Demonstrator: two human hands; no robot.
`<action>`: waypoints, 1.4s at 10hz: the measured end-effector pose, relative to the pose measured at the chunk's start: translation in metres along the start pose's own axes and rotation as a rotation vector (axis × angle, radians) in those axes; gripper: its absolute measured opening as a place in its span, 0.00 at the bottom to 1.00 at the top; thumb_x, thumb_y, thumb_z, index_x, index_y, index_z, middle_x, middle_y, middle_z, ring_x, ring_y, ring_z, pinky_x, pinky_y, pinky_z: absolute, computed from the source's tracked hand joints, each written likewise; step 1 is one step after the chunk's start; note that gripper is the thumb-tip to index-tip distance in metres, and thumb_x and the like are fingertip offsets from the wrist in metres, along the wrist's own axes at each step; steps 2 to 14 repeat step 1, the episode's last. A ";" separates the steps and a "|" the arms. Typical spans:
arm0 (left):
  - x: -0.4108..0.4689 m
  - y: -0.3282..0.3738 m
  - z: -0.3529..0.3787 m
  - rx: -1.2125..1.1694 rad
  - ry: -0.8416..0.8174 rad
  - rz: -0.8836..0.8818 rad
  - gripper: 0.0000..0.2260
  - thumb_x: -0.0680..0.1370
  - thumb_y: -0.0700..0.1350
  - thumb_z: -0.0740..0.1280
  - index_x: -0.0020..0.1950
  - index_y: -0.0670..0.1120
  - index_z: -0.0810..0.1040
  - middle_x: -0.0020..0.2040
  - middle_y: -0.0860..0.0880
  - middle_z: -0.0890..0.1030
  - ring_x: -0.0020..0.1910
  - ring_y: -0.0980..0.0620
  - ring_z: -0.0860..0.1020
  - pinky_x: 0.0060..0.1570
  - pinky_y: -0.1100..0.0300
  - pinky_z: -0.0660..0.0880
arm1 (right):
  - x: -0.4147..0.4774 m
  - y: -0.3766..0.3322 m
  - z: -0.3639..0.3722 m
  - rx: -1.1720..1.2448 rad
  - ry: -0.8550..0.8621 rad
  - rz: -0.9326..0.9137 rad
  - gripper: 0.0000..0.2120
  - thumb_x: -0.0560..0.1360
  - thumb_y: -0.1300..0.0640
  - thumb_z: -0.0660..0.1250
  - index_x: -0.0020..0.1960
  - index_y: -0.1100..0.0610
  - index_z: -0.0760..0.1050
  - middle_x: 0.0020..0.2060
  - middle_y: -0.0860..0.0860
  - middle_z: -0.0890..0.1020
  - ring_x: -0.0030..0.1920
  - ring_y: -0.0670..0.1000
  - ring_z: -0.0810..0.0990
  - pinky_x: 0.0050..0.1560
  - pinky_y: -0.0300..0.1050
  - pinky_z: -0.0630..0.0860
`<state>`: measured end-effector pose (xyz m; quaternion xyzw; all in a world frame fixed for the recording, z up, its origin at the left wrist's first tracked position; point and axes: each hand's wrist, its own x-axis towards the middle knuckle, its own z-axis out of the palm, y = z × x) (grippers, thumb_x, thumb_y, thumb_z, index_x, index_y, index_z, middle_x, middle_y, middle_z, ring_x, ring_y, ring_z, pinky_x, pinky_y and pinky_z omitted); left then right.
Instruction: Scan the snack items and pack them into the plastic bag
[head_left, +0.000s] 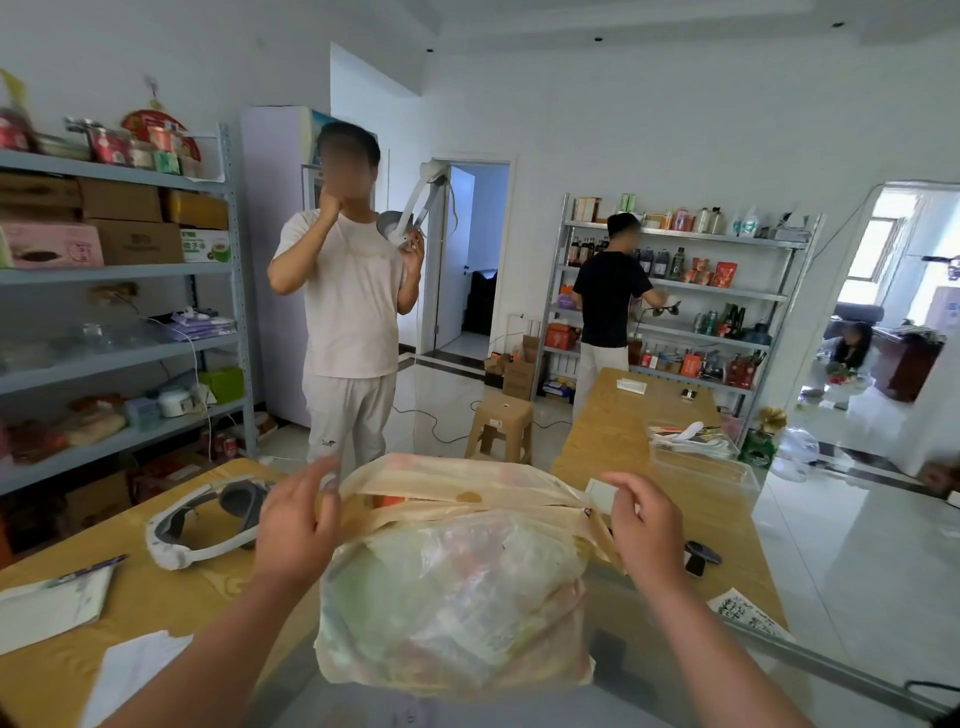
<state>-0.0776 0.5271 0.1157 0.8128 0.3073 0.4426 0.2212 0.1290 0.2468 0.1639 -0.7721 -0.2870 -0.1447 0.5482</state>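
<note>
where: plastic bag (452, 597) full of snack items (389, 501), upright on the near counter (171, 608), between both hands | axis: handles (467, 496) stretch left to right, mouth faces up | left hand (293, 525): fingers curled on left handle end | right hand (647, 525): fingers pinching right end | reach: equal; closing step seems next

The left hand (296, 525) and right hand (647, 525) hold the handles (457, 488) of the stuffed plastic bag (452, 597).
</note>
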 end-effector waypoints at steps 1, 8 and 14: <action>0.014 0.042 0.005 0.015 0.077 0.153 0.24 0.77 0.50 0.52 0.68 0.42 0.74 0.67 0.43 0.75 0.68 0.43 0.71 0.69 0.45 0.64 | 0.011 -0.035 -0.002 0.033 -0.035 -0.085 0.17 0.78 0.67 0.57 0.52 0.48 0.77 0.50 0.48 0.80 0.48 0.40 0.74 0.52 0.36 0.73; 0.014 0.042 0.005 0.015 0.077 0.153 0.24 0.77 0.50 0.52 0.68 0.42 0.74 0.67 0.43 0.75 0.68 0.43 0.71 0.69 0.45 0.64 | 0.011 -0.035 -0.002 0.033 -0.035 -0.085 0.17 0.78 0.67 0.57 0.52 0.48 0.77 0.50 0.48 0.80 0.48 0.40 0.74 0.52 0.36 0.73; 0.014 0.042 0.005 0.015 0.077 0.153 0.24 0.77 0.50 0.52 0.68 0.42 0.74 0.67 0.43 0.75 0.68 0.43 0.71 0.69 0.45 0.64 | 0.011 -0.035 -0.002 0.033 -0.035 -0.085 0.17 0.78 0.67 0.57 0.52 0.48 0.77 0.50 0.48 0.80 0.48 0.40 0.74 0.52 0.36 0.73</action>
